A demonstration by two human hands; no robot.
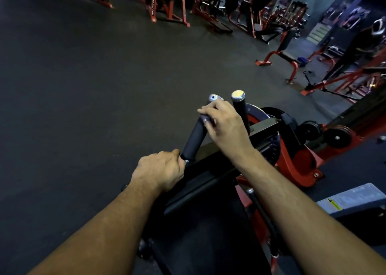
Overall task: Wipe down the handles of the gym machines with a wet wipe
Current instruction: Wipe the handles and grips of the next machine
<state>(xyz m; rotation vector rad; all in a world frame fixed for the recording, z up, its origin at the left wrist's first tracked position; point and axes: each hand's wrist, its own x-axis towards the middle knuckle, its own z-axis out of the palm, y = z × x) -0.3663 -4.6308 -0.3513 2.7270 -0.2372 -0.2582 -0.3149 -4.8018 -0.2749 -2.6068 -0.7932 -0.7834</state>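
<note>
Wrapping the upper part of the near handle [193,138], the right hand [224,126] is curling round it; no wet wipe is showing. The left hand [160,170] is gripping the frame at that handle's base. Full-length, twisting strokes would clean best.

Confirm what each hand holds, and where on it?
Right hand wraps the upper part of the black handle, below its metal cap; a wipe can't be made out. Left hand grips the machine's black bar at the handle's base.
</note>
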